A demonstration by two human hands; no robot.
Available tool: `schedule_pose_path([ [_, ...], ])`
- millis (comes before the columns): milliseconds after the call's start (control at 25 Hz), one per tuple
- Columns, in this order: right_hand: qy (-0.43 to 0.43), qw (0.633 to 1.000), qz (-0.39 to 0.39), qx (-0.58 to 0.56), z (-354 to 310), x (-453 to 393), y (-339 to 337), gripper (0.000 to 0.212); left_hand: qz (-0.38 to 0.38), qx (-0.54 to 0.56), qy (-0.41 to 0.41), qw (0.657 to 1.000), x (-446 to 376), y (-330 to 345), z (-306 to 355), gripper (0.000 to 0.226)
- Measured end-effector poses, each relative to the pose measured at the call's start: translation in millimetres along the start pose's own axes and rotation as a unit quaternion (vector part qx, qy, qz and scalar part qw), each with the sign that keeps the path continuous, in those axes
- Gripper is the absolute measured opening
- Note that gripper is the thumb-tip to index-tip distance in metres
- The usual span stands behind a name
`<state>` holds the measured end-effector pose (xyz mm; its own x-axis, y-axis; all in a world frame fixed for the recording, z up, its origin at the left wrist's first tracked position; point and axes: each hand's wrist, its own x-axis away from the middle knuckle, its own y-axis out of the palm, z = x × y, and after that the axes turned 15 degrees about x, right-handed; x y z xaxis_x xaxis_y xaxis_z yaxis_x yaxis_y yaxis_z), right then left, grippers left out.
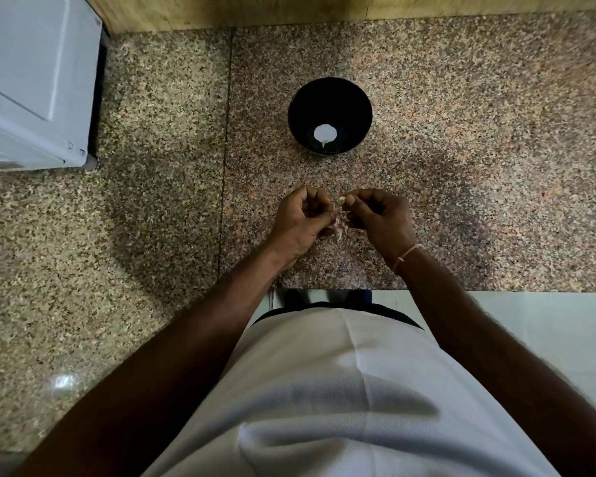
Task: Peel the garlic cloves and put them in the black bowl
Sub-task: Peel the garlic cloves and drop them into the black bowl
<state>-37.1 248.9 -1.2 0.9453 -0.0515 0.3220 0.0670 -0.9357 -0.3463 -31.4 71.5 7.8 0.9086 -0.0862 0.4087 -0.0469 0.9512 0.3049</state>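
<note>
Garlic clove (pixel 342 200) was pinched in right hand (pixel 379 220), skin (pixel 338 223) pinched by left hand (pixel 301 223); peeling mid-step, drop into black bowl (pixel 365 108) likely needed next.

Bare counter (pixel 461 139) between hands (pixel 338 218) and bowl (pixel 330 98).

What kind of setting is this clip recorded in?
Most likely a home kitchen: a speckled granite counter, a white appliance standing on it at the far left, and a black bowl beyond the hands, which work at papery garlic skin.
</note>
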Motion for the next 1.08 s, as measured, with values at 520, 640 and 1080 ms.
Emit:
schedule_pose_path([
  [520, -0.038, 0.993, 0.014, 0.115, 3, -7, -4, 0.013, 0.051, -0.091, 0.033, 0.994, -8, 8, 0, 0.013],
  [640, -0.064, 0.986, 0.021, 0.152, 4, -9, -4, 0.007, 0.046, -0.099, 0.052, 0.993, -8, 10, 1, 0.016],
  [1080, -0.161, 0.943, 0.041, 0.287, -4, -8, -10, 0.012, 0.047, -0.076, 0.033, 0.995, -11, 12, -5, 0.011],
])
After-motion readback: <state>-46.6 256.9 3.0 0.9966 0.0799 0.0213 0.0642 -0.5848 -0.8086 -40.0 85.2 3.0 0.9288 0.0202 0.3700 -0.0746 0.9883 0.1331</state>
